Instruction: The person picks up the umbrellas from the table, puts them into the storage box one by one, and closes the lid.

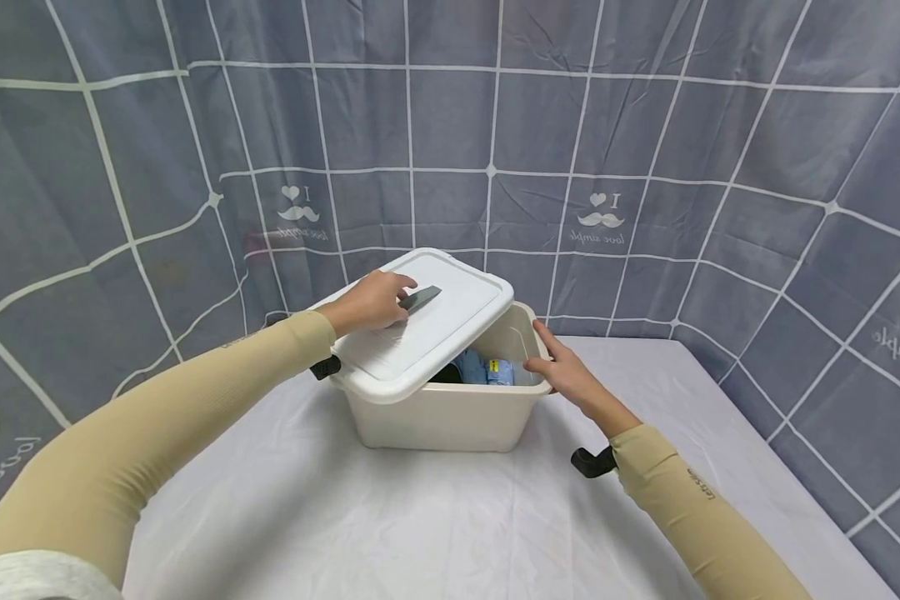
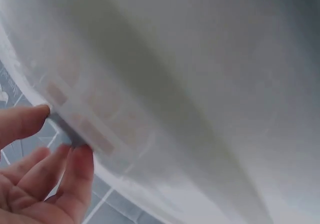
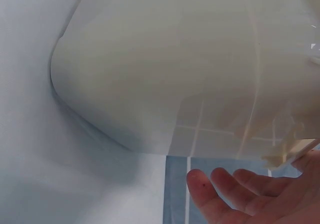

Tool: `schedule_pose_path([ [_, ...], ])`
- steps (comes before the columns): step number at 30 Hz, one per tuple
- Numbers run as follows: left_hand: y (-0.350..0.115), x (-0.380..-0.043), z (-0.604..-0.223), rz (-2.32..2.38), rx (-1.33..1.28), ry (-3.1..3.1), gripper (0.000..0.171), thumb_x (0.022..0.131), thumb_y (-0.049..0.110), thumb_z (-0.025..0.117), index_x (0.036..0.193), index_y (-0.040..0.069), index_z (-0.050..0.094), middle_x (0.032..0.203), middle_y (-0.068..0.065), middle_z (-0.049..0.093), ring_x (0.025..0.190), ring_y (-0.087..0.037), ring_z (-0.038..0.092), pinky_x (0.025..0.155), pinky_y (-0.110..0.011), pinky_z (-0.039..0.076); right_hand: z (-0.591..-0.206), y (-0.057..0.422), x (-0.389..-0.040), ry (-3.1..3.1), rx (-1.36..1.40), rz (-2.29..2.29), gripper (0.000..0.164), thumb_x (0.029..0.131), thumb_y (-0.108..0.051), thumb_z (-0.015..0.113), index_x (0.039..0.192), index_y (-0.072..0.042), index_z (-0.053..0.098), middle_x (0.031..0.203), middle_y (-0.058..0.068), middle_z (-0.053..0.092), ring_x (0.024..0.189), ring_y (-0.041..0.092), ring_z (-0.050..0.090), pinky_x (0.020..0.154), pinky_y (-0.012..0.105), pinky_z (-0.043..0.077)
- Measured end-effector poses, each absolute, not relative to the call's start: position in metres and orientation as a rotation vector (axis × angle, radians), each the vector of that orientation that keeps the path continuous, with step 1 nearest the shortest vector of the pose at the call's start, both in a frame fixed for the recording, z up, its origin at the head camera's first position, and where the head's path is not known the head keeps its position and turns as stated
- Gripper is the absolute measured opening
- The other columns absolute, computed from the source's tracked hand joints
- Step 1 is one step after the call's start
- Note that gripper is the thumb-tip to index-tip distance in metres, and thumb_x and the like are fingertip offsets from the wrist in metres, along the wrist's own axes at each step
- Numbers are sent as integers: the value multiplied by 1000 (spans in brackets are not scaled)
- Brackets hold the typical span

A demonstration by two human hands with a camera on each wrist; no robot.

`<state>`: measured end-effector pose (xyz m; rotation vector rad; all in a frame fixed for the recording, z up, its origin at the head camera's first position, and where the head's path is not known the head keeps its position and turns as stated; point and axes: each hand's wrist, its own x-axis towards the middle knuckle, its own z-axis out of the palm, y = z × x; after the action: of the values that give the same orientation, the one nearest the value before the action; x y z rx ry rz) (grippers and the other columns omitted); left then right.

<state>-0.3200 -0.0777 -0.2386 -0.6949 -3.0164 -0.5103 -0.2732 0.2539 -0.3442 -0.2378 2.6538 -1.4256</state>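
Observation:
A white lid [image 1: 461, 292] lies tilted across the left part of an off-white plastic storage box [image 1: 442, 421], leaving its right part uncovered. My left hand [image 1: 375, 302] pinches the grey handle [image 1: 424, 297] on top of the lid between thumb and fingers; the left wrist view shows this pinch [image 2: 72, 134] close up. At the box's right end, my right hand [image 1: 570, 375] holds the rim, thumb over the inner side. Below that rim, the right wrist view shows its other fingers [image 3: 205, 191] outside the wall. Inside the box are blue folded items [image 1: 471, 367], partly hidden by the lid.
One blue packet [image 1: 500, 372] in the box has a yellow label, with something dark beside it. The box stands on a table with a white cloth [image 1: 420, 517]. Grey-blue checked curtains [image 1: 540, 125] hang behind and on both sides.

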Motion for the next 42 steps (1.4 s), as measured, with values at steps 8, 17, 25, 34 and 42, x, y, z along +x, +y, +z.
schedule_pose_path([
  [8, -78, -319, -246, -446, -766, -3102, 54, 89, 2, 62, 142, 1, 55, 128, -20, 68, 124, -34, 61, 104, -46, 48, -346, 255, -274, 2647, -247, -1430, 84, 96, -25, 57, 164, -29, 7, 160, 22, 33, 127, 39, 52, 72, 33, 52],
  [17, -74, -308, -240, -331, -844, -3156, 55, 93, 20, 64, 145, 4, 53, 128, -17, 66, 122, -29, 58, 107, -44, 44, -344, 257, -272, 2629, -232, -1423, 83, 98, -27, 56, 164, -31, 5, 165, 19, 24, 130, 39, 50, 72, 33, 51],
  [25, -70, -292, -240, -302, -811, -3288, 80, 91, 57, 65, 153, 13, 42, 150, -15, 52, 140, -35, 43, 112, -48, 38, -345, 257, -272, 2628, -233, -1434, 84, 97, -27, 57, 164, -32, 6, 159, 22, 34, 126, 39, 53, 73, 34, 52],
  [34, -74, -285, -242, -383, -808, -3290, 82, 89, 52, 71, 155, 15, 40, 152, -14, 50, 140, -37, 38, 112, -49, 36, -346, 256, -273, 2720, -224, -1390, 82, 97, -34, 61, 163, -29, 13, 166, 13, 25, 139, 40, 46, 107, 58, 43],
  [42, -82, -282, -244, -483, -864, -3257, 81, 88, 48, 73, 155, 15, 41, 153, -14, 48, 145, -37, 36, 117, -50, 31, -345, 256, -272, 2766, -253, -1422, 80, 98, -40, 63, 163, -24, 19, 165, 13, 28, 140, 39, 44, 104, 56, 47],
])
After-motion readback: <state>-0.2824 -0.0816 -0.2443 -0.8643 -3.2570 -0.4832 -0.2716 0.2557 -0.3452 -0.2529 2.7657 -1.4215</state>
